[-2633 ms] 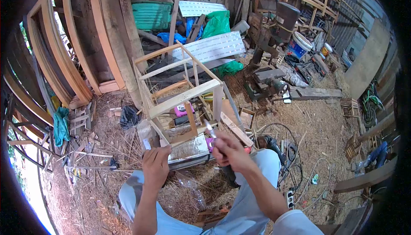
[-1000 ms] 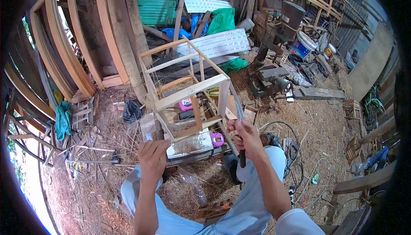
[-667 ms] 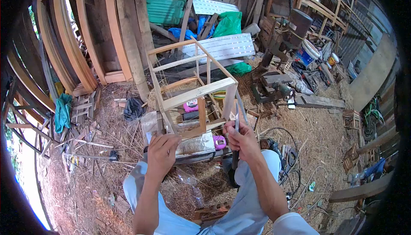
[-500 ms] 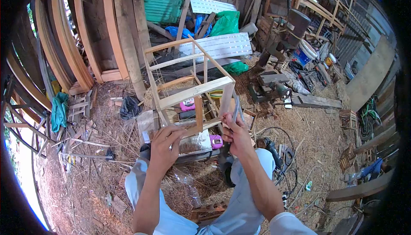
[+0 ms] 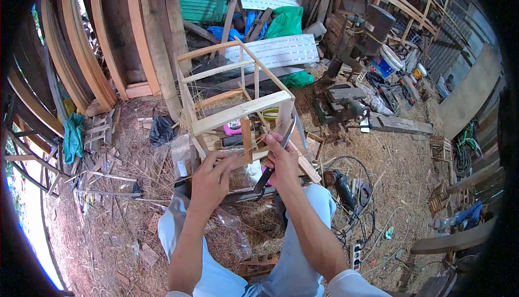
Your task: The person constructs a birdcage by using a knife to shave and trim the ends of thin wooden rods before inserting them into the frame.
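Observation:
A pale wooden box frame (image 5: 238, 109) stands on a low bench in front of my knees. My left hand (image 5: 210, 181) rests its fingers against the frame's lower front rail, beside the short upright slat (image 5: 247, 140). My right hand (image 5: 283, 159) grips a long metal chisel-like tool (image 5: 277, 154) with a dark handle; its blade runs up along the frame's right front post. A pink tape measure (image 5: 233, 128) lies inside the frame.
Straw and wood scraps cover the floor. Curved wooden frames (image 5: 81, 54) lean at the left. A power tool (image 5: 338, 181) with cables and a power strip (image 5: 356, 251) lie by my right leg. Machinery (image 5: 346, 105) and white perforated panels (image 5: 278, 51) stand behind.
My right hand has swung the tool from pointing up beside my knee to lying against the frame's right post. My left hand has moved up from the bench to the lower rail.

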The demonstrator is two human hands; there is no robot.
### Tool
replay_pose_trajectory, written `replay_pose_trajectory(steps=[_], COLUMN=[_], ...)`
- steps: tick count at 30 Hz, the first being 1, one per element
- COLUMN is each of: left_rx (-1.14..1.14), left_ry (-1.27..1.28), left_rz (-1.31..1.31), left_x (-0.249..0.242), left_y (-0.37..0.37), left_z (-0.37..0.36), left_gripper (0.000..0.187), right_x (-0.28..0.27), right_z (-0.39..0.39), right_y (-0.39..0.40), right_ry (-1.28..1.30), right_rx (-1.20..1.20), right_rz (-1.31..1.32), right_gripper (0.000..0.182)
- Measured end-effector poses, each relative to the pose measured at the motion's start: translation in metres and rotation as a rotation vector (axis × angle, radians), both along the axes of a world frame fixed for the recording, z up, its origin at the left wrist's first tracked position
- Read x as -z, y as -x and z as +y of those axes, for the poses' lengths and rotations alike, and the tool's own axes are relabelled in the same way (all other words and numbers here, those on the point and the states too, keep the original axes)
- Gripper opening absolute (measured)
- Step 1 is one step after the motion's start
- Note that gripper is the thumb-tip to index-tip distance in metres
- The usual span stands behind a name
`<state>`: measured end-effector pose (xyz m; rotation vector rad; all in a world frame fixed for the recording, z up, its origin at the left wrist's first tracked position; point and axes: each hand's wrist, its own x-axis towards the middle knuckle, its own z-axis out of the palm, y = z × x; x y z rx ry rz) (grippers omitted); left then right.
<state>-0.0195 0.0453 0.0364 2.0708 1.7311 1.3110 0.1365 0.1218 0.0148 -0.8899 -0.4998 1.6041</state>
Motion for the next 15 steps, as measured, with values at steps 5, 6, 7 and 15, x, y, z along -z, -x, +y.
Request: replay_pose_trajectory(steps=[5, 6, 7, 15], left_rx=[0.032, 0.026, 0.021, -0.088], left_ry=[0.069, 0.066, 0.038, -0.148], left_rz=[-0.035, -0.032, -0.01, 0.177], left_x=[0.001, 0.0, 0.001, 0.004], left_y=[0.015, 0.017, 0.019, 0.041], left_z=[-0.006, -0.006, -0.006, -0.01], left_gripper=[0.021, 0.021, 0.023, 0.015], right_x=[-0.002, -0.002, -0.002, 0.003], right_z=[0.003, 0.003, 0.002, 0.002], right_y=[-0.002, -0.002, -0.001, -0.012], right_ry=[0.022, 0.02, 0.023, -0.053], right_rx=[-0.037, -0.043, -0.056, -0.092], right_rz=[0.031, 0.035, 0.028, 0.029], right_gripper=[0.017, 0.017, 0.016, 0.017])
